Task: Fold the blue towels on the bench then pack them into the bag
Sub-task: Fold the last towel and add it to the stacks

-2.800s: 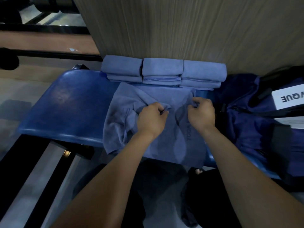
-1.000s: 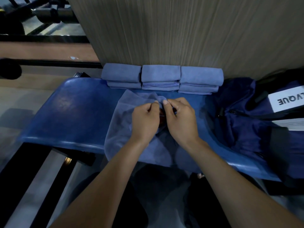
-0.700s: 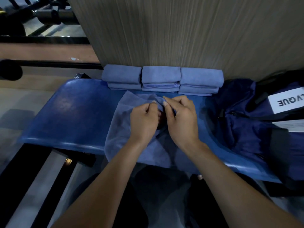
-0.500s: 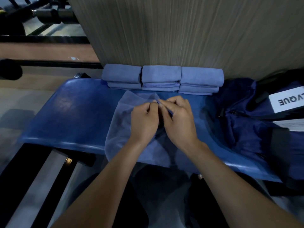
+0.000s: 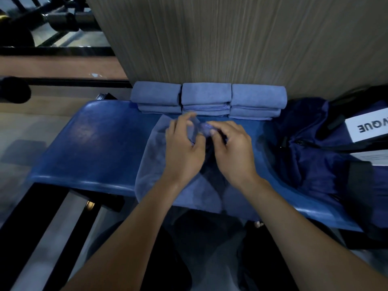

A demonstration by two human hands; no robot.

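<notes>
A loose blue towel [image 5: 155,164] lies on the blue bench [image 5: 90,143], its near edge hanging over the front. My left hand [image 5: 184,150] and my right hand [image 5: 233,152] sit side by side over its far edge. Both pinch the cloth there, and the left hand is blurred. Behind them, against the wood panel, stand three stacks of folded blue towels: left [image 5: 156,99], middle [image 5: 206,97] and right [image 5: 258,100]. The dark navy bag [image 5: 310,156] slumps on the bench's right end.
A wood-grain panel [image 5: 231,38] rises right behind the bench. A white label [image 5: 369,127] with dark letters lies on the bag, crossed by black straps. Black gym-equipment bars [image 5: 52,85] and floor lie to the left. My dark-clad legs are below the bench edge.
My hands came together from apart, bringing the towel's far corners to the middle. In the last half second the left hand lifted slightly and its fingers moved along the edge.
</notes>
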